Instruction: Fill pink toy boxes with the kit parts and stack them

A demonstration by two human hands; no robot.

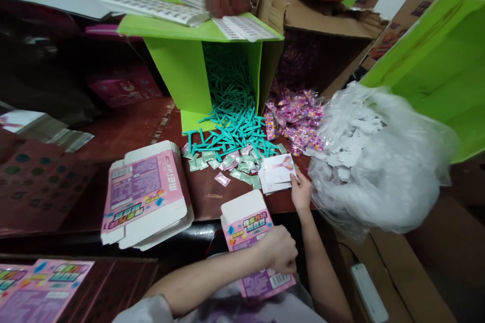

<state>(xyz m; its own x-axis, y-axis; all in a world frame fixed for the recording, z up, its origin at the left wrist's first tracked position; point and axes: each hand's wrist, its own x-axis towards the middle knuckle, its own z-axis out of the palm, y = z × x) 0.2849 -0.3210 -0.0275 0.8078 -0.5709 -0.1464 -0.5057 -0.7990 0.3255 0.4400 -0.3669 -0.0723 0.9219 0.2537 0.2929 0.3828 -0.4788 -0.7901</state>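
Note:
My left hand is closed over the right side of a pink and purple cardboard box, which is tilted in front of my body with a white end flap showing. The fingertips are hidden from view. At the table's front edge, the fingers of my right hand pinch the edge of a white card printed with a pink picture, on top of a small pile of similar cards. Small green and pink sachets lie just beyond that pile. Behind the sachets, teal T-shaped sticks spill from a lime-green box.
Flattened pink boxes are stacked on the left of the brown table. Pink-wrapped packets spill from a cardboard carton. A clear plastic bag of white pieces bulges at right. A white power strip lies below.

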